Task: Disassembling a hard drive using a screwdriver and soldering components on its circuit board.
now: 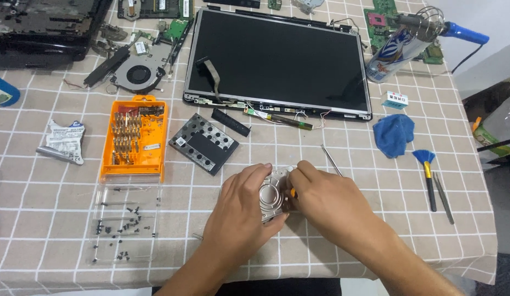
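My left hand (239, 211) grips a silver metal hard drive (272, 194) with a round raised plate, holding it against the checked tablecloth. My right hand (326, 200) is closed around a small screwdriver with an orange handle (293, 192), its tip at the drive's right edge. Most of the screwdriver is hidden inside the fist. Both hands touch the drive from opposite sides.
An orange bit set (134, 137) and a clear lid with several loose screws (123, 225) lie left. A black perforated cover (203, 143) and a bare laptop screen panel (279, 60) lie behind. A fan (139, 74), blue cloth (393, 134), brush (427, 175), tweezers and a can (397, 52) surround.
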